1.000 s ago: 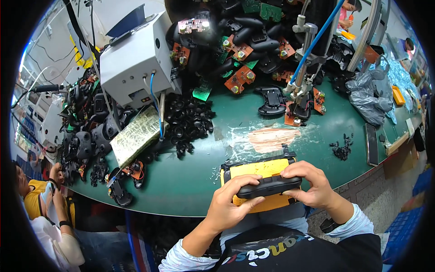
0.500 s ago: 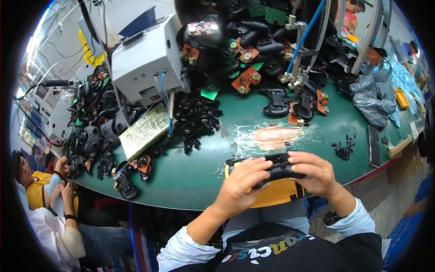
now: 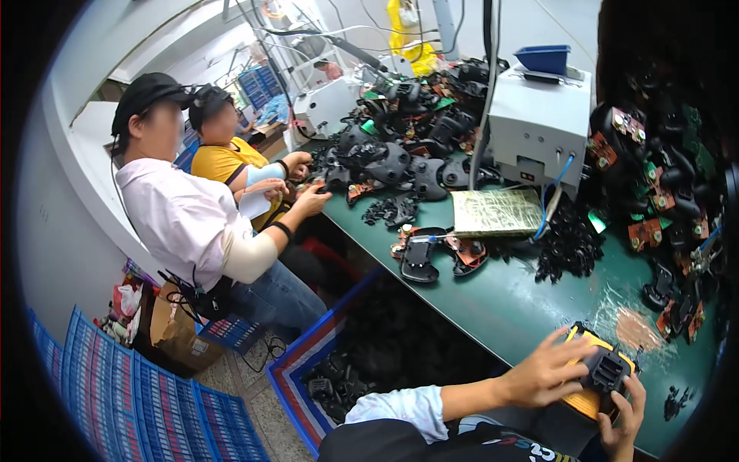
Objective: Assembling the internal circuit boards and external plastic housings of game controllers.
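Hands: left hand (image 3: 548, 373) and right hand (image 3: 627, 412) both meet at the black controller (image 3: 606, 369), well to the lower right of the grey box (image 3: 539, 108).
Left pose: palm down, forearm reaching in from the left, fingers half bent and loosely spread, tips over the controller's left side; thumb hidden, so I cannot tell whether it grips.
Right pose: wrist low, hand pointing upward, thumb and fingers parted, fingers by the controller's lower right edge; firm hold or light touch, I cannot tell.
Controller: between the hands, hollow face showing, above a yellow block (image 3: 579, 402).
Striped crate (image 3: 286, 385): lower left of the grey box, below table height; black parts (image 3: 339, 385) heaped inside, its depths dark.
Blue bin (image 3: 543, 58): on top of the grey box; contents out of sight.
Cardboard box (image 3: 181, 331): far lower left of the grey box, on the floor; inside unclear.
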Action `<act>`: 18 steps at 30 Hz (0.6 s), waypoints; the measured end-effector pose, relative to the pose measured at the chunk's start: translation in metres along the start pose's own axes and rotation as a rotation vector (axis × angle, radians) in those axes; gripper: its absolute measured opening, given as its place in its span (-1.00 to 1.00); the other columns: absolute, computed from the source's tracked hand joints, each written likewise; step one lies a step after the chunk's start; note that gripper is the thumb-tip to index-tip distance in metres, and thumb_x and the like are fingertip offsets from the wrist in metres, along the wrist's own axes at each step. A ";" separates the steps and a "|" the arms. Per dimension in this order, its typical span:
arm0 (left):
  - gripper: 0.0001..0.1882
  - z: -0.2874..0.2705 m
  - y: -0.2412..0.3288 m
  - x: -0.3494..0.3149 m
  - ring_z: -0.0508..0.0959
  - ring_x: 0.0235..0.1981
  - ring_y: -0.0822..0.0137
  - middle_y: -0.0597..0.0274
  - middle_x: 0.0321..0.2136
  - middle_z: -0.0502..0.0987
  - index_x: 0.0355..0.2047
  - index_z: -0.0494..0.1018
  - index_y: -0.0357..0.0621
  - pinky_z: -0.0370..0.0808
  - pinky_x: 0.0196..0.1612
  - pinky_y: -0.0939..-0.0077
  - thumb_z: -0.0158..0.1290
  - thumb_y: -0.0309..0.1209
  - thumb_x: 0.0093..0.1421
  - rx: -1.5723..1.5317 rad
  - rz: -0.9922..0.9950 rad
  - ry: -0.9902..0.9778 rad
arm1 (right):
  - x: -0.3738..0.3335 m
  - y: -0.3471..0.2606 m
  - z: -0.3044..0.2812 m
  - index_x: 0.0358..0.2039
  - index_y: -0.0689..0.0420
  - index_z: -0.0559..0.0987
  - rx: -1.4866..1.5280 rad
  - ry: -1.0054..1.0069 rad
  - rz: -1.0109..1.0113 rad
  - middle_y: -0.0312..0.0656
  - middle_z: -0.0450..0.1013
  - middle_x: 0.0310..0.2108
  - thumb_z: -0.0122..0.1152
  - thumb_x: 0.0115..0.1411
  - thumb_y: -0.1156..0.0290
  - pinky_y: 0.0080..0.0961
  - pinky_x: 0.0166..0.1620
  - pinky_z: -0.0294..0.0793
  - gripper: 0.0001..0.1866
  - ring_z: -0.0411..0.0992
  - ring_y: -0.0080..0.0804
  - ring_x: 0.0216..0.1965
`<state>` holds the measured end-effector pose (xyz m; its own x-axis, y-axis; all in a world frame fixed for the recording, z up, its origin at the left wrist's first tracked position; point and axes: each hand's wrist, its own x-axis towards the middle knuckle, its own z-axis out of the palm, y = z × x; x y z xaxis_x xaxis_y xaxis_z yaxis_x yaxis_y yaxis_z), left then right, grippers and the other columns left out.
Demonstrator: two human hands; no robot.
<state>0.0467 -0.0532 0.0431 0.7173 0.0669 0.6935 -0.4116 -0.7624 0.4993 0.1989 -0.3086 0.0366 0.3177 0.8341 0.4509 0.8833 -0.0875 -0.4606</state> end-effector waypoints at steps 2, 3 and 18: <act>-0.70 -0.038 -0.007 -0.013 0.40 0.15 0.02 0.03 0.05 0.44 -0.15 0.48 -0.18 0.23 0.23 0.01 0.20 -0.47 0.08 0.157 -0.167 0.178 | 0.018 -0.013 -0.005 -0.13 0.23 0.51 -0.038 0.077 -0.034 0.13 0.35 0.07 0.27 0.05 0.49 -0.13 0.16 0.29 -0.67 0.32 0.10 0.12; -0.73 -0.058 -0.014 -0.023 0.46 0.07 0.04 0.03 0.02 0.47 -0.16 0.50 -0.17 0.36 0.14 0.20 0.20 -0.49 0.09 0.199 -0.261 0.313 | 0.034 -0.026 -0.011 -0.07 0.27 0.55 -0.071 0.114 -0.096 0.10 0.40 0.05 0.28 0.10 0.57 -0.25 0.12 0.36 -0.66 0.40 -0.01 0.06; -0.88 -0.098 -0.021 -0.072 0.56 -0.15 0.10 0.06 -0.18 0.54 -0.26 0.55 -0.24 0.48 -0.09 0.38 0.10 -0.47 0.22 0.269 -0.540 0.632 | 0.049 -0.052 0.002 -0.20 0.29 0.57 -0.019 0.181 -0.032 0.11 0.42 0.00 0.25 0.09 0.64 -0.24 0.06 0.42 -0.77 0.42 0.02 0.01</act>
<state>-0.0514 0.0209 0.0335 0.2965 0.7465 0.5956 0.0985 -0.6442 0.7585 0.1674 -0.2619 0.0809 0.3447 0.7252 0.5961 0.8999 -0.0745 -0.4298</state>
